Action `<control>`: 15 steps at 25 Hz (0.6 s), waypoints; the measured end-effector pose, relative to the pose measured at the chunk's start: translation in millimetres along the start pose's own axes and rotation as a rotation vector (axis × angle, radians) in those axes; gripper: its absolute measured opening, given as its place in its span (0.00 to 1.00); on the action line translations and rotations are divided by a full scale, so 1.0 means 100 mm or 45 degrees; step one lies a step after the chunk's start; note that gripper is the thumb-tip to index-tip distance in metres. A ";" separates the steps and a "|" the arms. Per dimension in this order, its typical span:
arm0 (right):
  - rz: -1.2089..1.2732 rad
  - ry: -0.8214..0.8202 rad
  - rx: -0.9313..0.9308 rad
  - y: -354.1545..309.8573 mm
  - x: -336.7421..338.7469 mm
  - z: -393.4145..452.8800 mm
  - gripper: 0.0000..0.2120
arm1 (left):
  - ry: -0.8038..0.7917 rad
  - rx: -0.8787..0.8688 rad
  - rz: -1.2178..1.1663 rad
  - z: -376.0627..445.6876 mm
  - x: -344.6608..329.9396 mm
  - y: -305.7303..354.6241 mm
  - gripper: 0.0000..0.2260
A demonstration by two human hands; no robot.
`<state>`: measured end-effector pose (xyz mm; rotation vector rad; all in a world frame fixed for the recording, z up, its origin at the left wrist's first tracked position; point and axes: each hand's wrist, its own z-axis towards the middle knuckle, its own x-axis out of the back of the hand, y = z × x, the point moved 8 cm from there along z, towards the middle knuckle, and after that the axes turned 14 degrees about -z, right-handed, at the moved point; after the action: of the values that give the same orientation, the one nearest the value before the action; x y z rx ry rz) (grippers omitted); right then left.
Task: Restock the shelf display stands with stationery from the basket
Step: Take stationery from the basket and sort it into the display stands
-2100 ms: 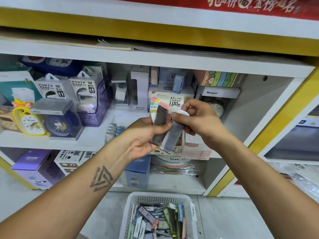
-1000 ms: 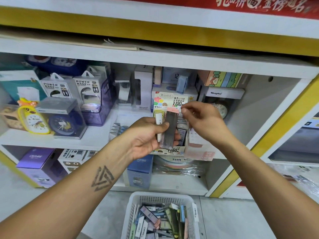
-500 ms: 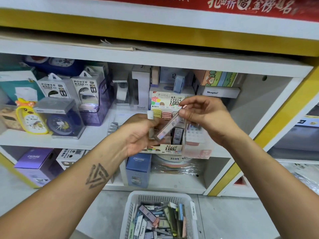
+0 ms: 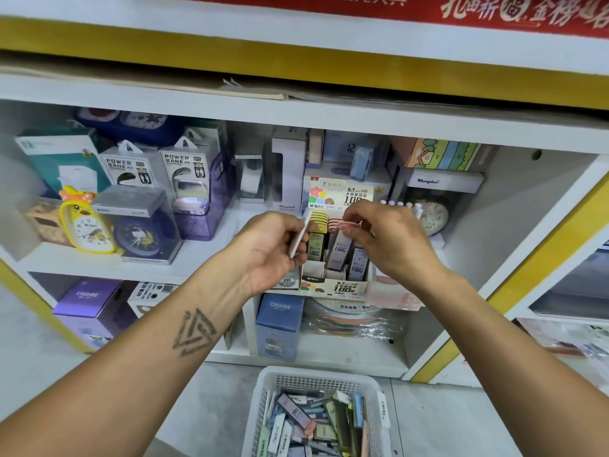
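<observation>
We see a white shelf unit (image 4: 296, 110) with yellow edging filling most of the view, a red banner with gold characters across its top. On the middle shelf stand a clear-cased blue clock (image 4: 145, 230), a yellow duck-shaped clock (image 4: 84, 225) and two glossy power bank packs (image 4: 158, 169). Below them sit matte purple and blue cartons marked CRUHRE (image 4: 280, 324).

On the grey floor beneath us stands a white perforated plastic basket (image 4: 316, 380), heaped with flat, narrow lead cases in pastel colours.

At the front edge of the middle shelf sits a printed cardboard display stand (image 4: 333, 285), divided into slots; yellow-capped and pink-capped cases stand upright in it, and the front left slot looks open.

Our left hand (image 4: 267, 255), fingers curled, grips a slim pale case (image 4: 300, 237), tilted, just left of the stand. Our right hand (image 4: 392, 239) pinches the pink cap of a grey lead case (image 4: 341, 250) that stands upright in a slot of the stand.
</observation>
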<state>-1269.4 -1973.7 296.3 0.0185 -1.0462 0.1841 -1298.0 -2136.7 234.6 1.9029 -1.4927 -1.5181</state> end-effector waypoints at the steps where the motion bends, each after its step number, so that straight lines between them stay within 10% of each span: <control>1: -0.010 -0.005 -0.004 -0.02 -0.05 0.00 0.05 | 0.002 -0.001 0.011 0.00 0.01 -0.01 0.11; 15: 0.106 -0.022 -0.160 0.03 -0.15 0.10 0.02 | 0.054 -0.034 0.031 0.04 0.04 0.01 0.09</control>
<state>-1286.1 -1973.7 288.7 -0.1374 -1.0745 0.1932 -1302.7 -2138.7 231.4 1.8828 -1.4653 -1.4704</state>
